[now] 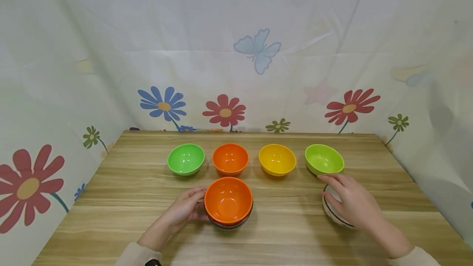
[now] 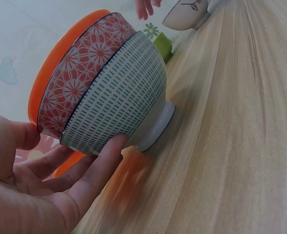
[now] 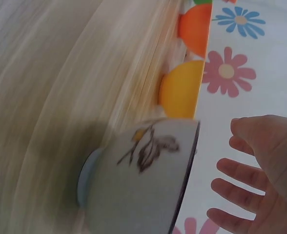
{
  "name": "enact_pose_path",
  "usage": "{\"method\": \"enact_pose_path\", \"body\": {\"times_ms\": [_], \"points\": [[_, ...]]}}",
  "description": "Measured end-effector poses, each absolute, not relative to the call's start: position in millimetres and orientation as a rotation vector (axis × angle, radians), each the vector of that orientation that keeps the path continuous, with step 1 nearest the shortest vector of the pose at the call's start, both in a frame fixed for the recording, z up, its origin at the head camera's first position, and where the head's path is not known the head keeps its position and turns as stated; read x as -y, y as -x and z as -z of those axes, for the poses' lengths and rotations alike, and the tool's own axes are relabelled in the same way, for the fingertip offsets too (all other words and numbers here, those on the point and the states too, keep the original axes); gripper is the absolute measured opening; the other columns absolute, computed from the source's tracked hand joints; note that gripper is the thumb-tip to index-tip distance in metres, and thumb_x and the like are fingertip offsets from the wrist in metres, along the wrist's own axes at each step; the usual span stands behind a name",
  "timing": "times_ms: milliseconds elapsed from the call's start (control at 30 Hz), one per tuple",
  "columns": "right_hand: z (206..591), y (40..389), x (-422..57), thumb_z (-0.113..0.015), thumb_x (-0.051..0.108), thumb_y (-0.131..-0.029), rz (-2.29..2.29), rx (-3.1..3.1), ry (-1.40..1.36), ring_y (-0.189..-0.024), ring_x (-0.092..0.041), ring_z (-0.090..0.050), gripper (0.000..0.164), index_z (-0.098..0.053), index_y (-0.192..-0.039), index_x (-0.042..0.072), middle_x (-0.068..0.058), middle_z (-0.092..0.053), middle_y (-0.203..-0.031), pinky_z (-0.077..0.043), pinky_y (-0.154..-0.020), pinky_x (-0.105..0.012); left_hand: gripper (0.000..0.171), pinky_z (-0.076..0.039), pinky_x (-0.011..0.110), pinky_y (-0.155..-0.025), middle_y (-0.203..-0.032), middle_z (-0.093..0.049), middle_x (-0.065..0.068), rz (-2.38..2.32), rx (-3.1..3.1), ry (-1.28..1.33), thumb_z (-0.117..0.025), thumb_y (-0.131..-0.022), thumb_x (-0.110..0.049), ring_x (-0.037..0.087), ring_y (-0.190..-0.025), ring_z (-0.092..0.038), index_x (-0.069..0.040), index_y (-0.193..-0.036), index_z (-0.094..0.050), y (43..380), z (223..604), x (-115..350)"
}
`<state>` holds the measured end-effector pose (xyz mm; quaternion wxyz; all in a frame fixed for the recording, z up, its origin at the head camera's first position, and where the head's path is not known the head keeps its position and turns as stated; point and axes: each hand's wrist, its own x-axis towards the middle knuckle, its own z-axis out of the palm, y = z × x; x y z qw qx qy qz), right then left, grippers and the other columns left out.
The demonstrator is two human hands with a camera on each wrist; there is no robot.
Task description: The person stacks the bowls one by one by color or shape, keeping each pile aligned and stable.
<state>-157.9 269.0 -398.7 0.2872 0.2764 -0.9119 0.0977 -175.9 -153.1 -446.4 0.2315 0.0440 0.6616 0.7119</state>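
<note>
In the head view, my left grip (image 1: 186, 208) is curled against the left side of a stack of bowls (image 1: 228, 200), which stands near the middle of the table (image 1: 281, 237) with an orange bowl on top. My right grip (image 1: 351, 200) is loose and empty, over a white bowl (image 1: 332, 212) with a dark rim, to the right. Beyond these, a row runs from left to right: a green bowl (image 1: 186, 159), a second orange bowl (image 1: 230, 159), a yellow bowl (image 1: 277, 159) and a lime bowl (image 1: 324, 159), the last just beyond my right fingertips. A flowered cloth (image 1: 295, 19) hangs behind. In the left wrist view, my thumb presses at the rim of a red flowered bowl (image 2: 74, 85) and my fingers support the side of a green-dashed bowl (image 2: 119, 92) beneath it; the orange one nests inside the red one, and the lowest foot touches the table. In the right wrist view, my fingers are spread and slightly bent, apart from the white bowl's rim; its side bears a brown leafy twig, a little blurred.
</note>
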Motion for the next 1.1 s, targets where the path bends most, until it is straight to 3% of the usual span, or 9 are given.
{"method": "enact_pose_path", "body": {"times_ms": [67,167,367,633,1100], "points": [[400.5,158.0,-274.7,-0.064,0.033,-0.085,-0.257,2.437,-0.733,-0.087,-0.032,-0.060,0.037,-0.063,-0.109,0.005,-0.012,-0.062,-0.102,-0.051,-0.070,-0.048,0.050,-0.055,0.043,-0.077,-0.137,-0.039,0.025,-1.955,-1.820,-0.117,-0.041,-0.097,-0.023,0.025,-0.103,-0.059,0.008,-0.135,-0.036,175.8,446.3,153.0],[402.4,157.9,-282.4,-0.074,0.010,-0.066,-0.244,2.448,-0.717,-0.086,-0.033,-0.060,0.044,-0.063,-0.108,0.005,-0.013,-0.062,-0.101,-0.051,-0.070,-0.048,0.050,-0.055,0.043,-0.077,-0.137,-0.039,0.025,-1.957,-1.822,-0.114,-0.041,-0.097,-0.024,0.024,-0.104,-0.059,0.008,-0.135,-0.035,175.8,446.4,153.0],[402.4,156.5,-294.8,-0.079,0.008,-0.060,-0.226,2.487,-0.645,-0.084,-0.034,-0.060,0.051,-0.063,-0.108,0.004,-0.015,-0.063,-0.096,-0.051,-0.067,-0.049,0.050,-0.055,0.044,-0.077,-0.138,-0.038,0.025,-1.962,-1.820,-0.115,-0.041,-0.097,-0.023,0.025,-0.105,-0.058,0.009,-0.135,-0.035,175.9,446.8,153.1],[401.7,154.4,-308.8,-0.079,0.008,-0.062,-0.255,2.559,-0.522,-0.081,-0.035,-0.060,0.049,-0.062,-0.108,0.006,-0.016,-0.062,-0.093,-0.051,-0.061,-0.050,0.050,-0.055,0.043,-0.076,-0.137,-0.039,0.024,-1.960,-1.818,-0.124,-0.043,-0.097,-0.024,0.025,-0.104,-0.059,0.008,-0.135,-0.037,175.5,445.9,153.0],[404.2,149.8,-326.5,-0.073,0.013,-0.073,-0.264,2.800,-0.330,-0.086,-0.045,-0.058,0.045,-0.059,-0.115,0.006,-0.026,-0.059,-0.102,-0.048,-0.060,-0.057,0.050,-0.055,0.043,-0.076,-0.137,-0.040,0.024,-1.962,-1.816,-0.121,-0.041,-0.097,-0.023,0.024,-0.104,-0.059,0.009,-0.135,-0.036,176.2,447.7,153.5]]}}
